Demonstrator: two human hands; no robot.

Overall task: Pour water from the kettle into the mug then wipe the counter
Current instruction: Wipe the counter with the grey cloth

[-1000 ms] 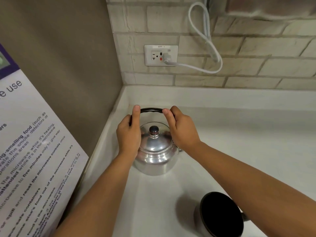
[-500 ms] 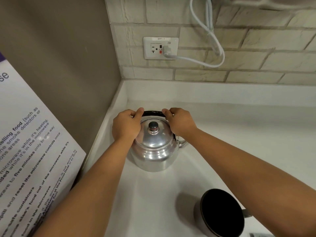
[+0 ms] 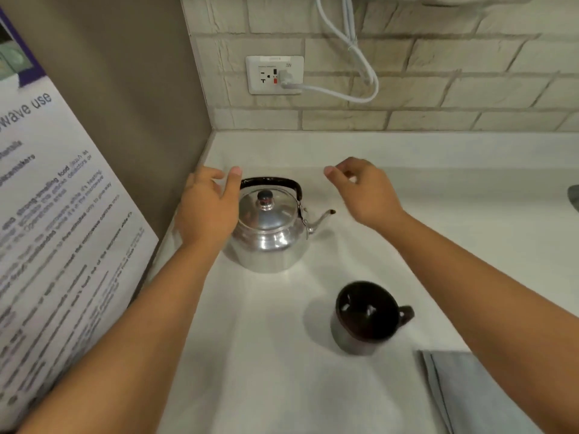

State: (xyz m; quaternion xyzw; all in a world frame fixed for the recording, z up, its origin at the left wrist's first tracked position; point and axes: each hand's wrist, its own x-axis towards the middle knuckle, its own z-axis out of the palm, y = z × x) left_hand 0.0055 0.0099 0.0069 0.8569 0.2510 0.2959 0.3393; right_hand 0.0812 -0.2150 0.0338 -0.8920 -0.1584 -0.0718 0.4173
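A shiny metal kettle (image 3: 269, 233) with a black handle and a knobbed lid stands on the white counter (image 3: 257, 355) near the left corner, its spout pointing right. A dark mug (image 3: 365, 314) stands in front of it to the right, handle to the right. A folded grey cloth (image 3: 470, 393) lies at the lower right. My left hand (image 3: 208, 208) is open right beside the kettle's left side, thumb by the handle. My right hand (image 3: 365, 189) hovers off to the right of the kettle, fingers loosely curled, holding nothing.
A wall outlet (image 3: 274, 75) with a white plug and looped cable (image 3: 360, 57) sits on the brick backsplash behind. A brown side wall with a printed microwave notice (image 3: 53, 233) closes off the left. A grey object (image 3: 574, 197) peeks in at the right edge.
Both hands have let go of the kettle's handle and moved apart. The handle now lies folded back, and the spout is uncovered. The view has pulled back, showing the cloth.
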